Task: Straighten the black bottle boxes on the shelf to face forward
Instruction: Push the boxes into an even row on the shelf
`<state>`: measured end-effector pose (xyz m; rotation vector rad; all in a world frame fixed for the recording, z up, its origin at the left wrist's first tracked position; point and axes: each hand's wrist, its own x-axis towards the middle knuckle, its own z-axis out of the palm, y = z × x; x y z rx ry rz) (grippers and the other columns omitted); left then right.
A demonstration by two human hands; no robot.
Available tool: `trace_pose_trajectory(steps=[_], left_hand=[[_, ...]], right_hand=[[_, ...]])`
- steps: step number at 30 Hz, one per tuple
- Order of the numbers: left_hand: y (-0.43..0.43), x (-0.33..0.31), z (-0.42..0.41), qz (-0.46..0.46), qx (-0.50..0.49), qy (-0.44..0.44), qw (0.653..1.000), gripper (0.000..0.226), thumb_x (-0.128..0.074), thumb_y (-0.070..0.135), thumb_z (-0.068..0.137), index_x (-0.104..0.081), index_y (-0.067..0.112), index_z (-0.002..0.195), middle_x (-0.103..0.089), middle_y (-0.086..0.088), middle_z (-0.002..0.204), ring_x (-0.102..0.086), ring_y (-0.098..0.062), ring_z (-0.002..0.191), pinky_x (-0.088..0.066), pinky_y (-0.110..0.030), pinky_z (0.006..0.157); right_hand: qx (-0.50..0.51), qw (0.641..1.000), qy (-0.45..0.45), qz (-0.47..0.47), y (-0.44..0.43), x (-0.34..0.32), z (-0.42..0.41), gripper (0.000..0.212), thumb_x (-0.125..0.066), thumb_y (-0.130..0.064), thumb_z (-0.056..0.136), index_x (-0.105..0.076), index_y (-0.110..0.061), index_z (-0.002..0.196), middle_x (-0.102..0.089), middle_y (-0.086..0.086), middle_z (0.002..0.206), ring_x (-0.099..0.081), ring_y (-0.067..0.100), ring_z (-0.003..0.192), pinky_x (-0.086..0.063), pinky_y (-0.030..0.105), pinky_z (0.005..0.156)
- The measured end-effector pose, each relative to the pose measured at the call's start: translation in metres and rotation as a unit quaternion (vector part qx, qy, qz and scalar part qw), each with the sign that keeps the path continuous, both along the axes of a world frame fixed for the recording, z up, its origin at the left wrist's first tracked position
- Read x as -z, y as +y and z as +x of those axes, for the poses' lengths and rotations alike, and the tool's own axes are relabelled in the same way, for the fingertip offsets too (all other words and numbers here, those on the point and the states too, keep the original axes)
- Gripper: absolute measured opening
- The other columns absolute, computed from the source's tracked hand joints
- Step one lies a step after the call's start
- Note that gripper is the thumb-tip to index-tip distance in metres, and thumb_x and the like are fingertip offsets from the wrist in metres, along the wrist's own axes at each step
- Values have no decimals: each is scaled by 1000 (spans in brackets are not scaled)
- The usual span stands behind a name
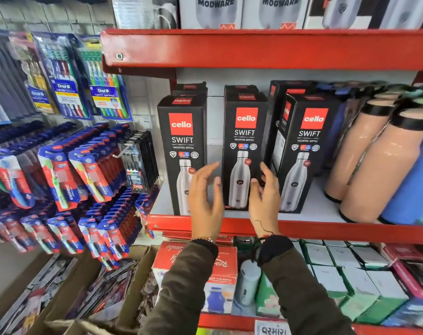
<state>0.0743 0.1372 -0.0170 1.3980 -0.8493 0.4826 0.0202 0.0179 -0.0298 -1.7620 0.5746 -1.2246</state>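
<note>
Three black Cello Swift bottle boxes stand in a row at the front of the white shelf [309, 212]. The left box [181, 141] and the middle box [244, 139] face forward. The right box [307, 141] is turned slightly, its left side showing. More black boxes stand behind them. My left hand [205, 199] is just left of the middle box, fingers apart, thumb near its lower left edge. My right hand [266, 197] is at that box's lower right edge, fingers apart. Whether either hand touches the box I cannot tell.
Peach bottles [375, 170] and a blue bottle [413, 189] lean at the right of the shelf. The red shelf lip [326, 230] runs below the boxes. Toothbrush packs [68, 170] hang at left. Boxed goods [350, 274] fill the lower shelf.
</note>
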Motion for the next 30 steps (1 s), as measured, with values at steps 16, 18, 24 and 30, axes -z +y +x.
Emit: trace_pose_trajectory(steps=[16,18,24,30], left_hand=[[-66,3,11,77,72,343,933,47,-31,26,109,-33,13,154,-39,-3,159,-32,-15,149,-18,-3,98],[-65,4,9,78,59,341,935,47,-33,27,108,-37,14,153,-41,-3,158,-34,-15,148,-19,-6,101],[-53,3,2,100,49,319,941,45,-35,29,108,-42,17,150,-47,-2,153,-39,-2,130,-22,-8,99],[-40,5,-10,96,47,321,941,44,-38,31,107,-44,18,149,-49,14,127,-38,2,123,-24,-11,101]], right_hand=[[-69,988,133,31,-22,0,0,46,-39,-26,105,-35,-15,149,-50,9,146,-46,24,135,-27,13,95],[-68,988,137,27,-22,0,-1,45,-38,-27,105,-36,-15,149,-51,10,145,-47,24,135,-28,15,97],[-77,987,136,28,-17,1,-10,47,-39,-29,104,-35,-15,149,-50,9,146,-45,21,136,-26,14,98],[-74,989,127,15,-11,4,-22,46,-41,-31,103,-39,-17,147,-54,7,142,-48,18,133,-28,14,97]])
